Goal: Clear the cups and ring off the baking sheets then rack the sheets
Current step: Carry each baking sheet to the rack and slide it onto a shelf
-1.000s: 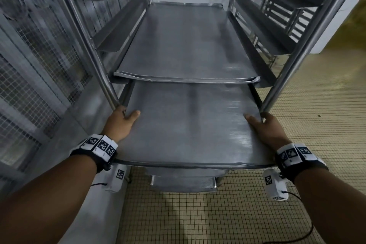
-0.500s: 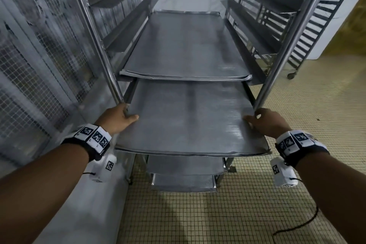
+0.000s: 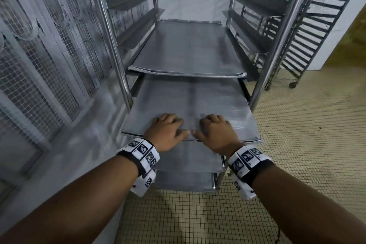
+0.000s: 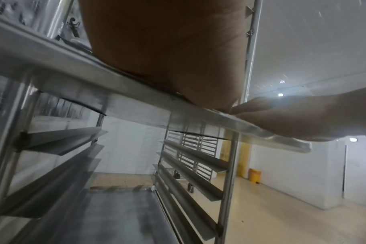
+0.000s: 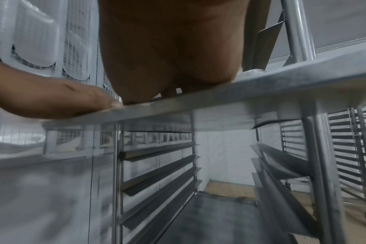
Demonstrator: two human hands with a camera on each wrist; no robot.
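Racking stage. No cups or ring in any view, and the sheet surfaces in sight are bare, so the clearing part looks done (a judgement from the bare metal only).

Baking sheet in hand (image 3: pixel 188 105) sits partway into the rack (image 3: pixel 111 45), its near edge jutting out past the front uprights toward 6 o'clock. Left hand (image 3: pixel 165 131) and right hand (image 3: pixel 214 133) lie side by side at the middle of that near edge, thumbs almost touching. Grip of both: palms down on the sheet, fingers bent over its top, thumbs along the rim; neither wraps round the edge as far as the head view shows. Left wrist view has the heel of the left hand (image 4: pixel 178 66) pressed on the rim, the right wrist view likewise for the right hand (image 5: pixel 171 57).

What the rack holds: one racked sheet (image 3: pixel 188 49) on the runners above, at 12 o'clock, fully in. Two lower sheets (image 3: pixel 190 164) beneath the hands, both bare. Upper runners carry nothing.

Left to do, likely: push this sheet home until it lines up with the one above. A second trolley (image 3: pixel 316 25) stands at 2 o'clock on the tiled floor (image 3: pixel 297 144).
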